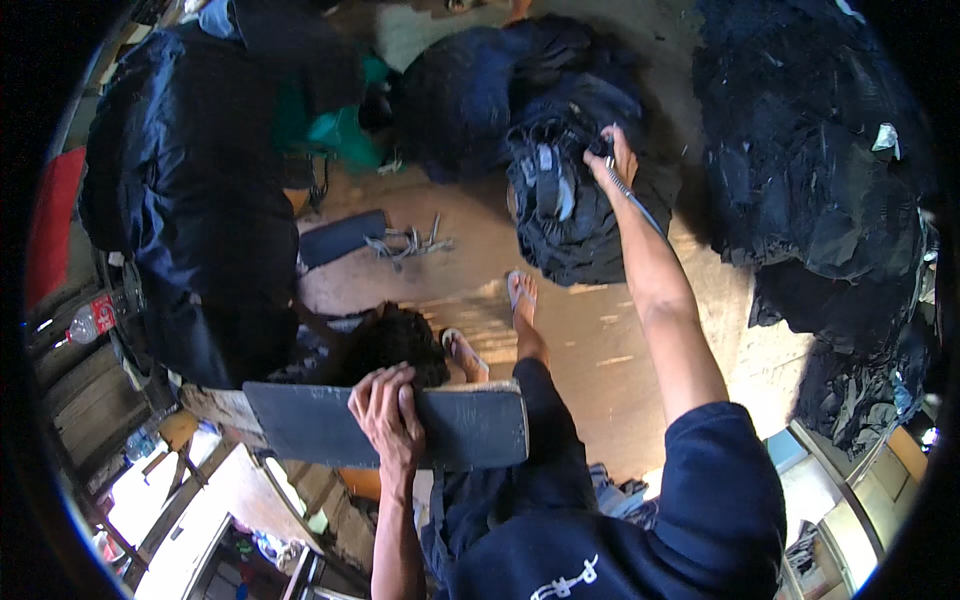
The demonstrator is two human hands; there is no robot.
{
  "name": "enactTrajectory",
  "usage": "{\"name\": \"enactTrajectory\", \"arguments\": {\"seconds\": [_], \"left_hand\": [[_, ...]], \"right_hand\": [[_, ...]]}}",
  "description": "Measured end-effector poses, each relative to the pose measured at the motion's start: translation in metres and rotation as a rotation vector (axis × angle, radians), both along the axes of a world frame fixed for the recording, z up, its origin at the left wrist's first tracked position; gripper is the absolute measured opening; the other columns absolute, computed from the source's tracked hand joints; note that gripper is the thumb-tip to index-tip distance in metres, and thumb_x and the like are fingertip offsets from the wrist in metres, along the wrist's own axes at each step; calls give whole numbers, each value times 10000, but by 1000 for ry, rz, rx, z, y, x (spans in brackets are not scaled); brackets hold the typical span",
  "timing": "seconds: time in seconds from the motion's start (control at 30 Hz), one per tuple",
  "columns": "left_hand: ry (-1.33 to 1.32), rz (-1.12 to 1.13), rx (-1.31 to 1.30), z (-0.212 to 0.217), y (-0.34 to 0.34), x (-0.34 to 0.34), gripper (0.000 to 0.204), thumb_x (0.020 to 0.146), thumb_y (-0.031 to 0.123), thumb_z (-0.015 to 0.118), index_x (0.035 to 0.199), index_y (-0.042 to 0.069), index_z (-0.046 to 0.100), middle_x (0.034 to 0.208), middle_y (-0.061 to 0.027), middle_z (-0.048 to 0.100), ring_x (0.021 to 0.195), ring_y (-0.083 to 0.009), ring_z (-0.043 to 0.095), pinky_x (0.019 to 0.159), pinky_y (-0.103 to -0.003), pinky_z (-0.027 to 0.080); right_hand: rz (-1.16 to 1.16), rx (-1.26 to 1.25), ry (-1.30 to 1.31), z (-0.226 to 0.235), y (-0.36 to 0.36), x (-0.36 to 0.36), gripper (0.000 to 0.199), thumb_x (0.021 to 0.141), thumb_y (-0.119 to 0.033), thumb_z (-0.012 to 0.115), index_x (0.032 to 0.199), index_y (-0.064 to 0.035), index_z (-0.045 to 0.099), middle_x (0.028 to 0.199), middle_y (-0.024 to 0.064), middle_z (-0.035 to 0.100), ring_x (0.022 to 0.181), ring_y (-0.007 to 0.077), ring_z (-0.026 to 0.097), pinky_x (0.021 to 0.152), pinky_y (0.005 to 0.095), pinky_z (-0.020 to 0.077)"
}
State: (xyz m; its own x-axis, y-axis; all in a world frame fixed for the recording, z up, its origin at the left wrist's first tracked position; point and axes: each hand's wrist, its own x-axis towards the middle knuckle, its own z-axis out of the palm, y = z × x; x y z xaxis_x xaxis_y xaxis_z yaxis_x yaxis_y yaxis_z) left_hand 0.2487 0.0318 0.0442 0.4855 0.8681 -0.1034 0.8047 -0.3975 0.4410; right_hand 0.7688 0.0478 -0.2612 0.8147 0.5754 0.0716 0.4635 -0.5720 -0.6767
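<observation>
Dark cloth bundle (570,215) could slump off its floor heap: right hand (612,158) clamps it one-sidedly; left hand (385,410) lies flat on grey board (470,425).

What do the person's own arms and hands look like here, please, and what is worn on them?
Both forearms are bare from about the elbow down. The right arm emerges from a dark navy sleeve, pushed up or short, on a top with a small white marking near the lower edge. The left hand and right hand wear no gloves; no rings or watch are visible.
</observation>
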Motion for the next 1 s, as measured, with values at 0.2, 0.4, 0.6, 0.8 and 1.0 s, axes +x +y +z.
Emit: {"name": "enactTrajectory", "arguments": {"seconds": [0.2,0.4,0.6,0.8,1.0], "left_hand": [[-122,24,0,-1,15,3,173,998,120,732,1165,93,764,1211,-70,778,1137,-283,683,1084,-441,436],[-703,254,-780,6,43,54,772,984,142,816,1630,46,405,1578,-247,524,1420,-371,569,1128,-512,542],[-598,-181,-882,-11,45,101,596,838,-36,759,1398,90,598,1317,-93,688,1257,-221,628,1073,-355,504],[-777,-519,-902,-21,24,106,542,672,-216,507,1096,2,764,1326,-122,719,1361,-246,586,1168,-335,396],[-594,-1088,-434,-13,6,149,619,609,-173,540,1157,3,766,1473,-192,627,1408,-391,563,1197,-429,445]], "right_hand": [[-1,109,8,103,-41,-10,471,748,-105,862,1172,-114,657,1054,151,743,996,355,731,907,439,570],[101,197,57,274,-137,-124,523,764,-88,888,1220,-104,634,1014,67,683,986,205,669,930,375,546],[71,281,234,348,-209,-310,567,765,-101,956,1232,-65,637,1077,80,697,992,193,696,932,358,568],[-441,442,530,311,-257,-396,489,880,-88,924,1255,-79,611,1018,7,604,915,111,586,801,291,495],[-341,231,-13,261,-293,-369,559,737,166,742,1229,-77,637,904,97,645,802,226,648,772,357,550]]}}
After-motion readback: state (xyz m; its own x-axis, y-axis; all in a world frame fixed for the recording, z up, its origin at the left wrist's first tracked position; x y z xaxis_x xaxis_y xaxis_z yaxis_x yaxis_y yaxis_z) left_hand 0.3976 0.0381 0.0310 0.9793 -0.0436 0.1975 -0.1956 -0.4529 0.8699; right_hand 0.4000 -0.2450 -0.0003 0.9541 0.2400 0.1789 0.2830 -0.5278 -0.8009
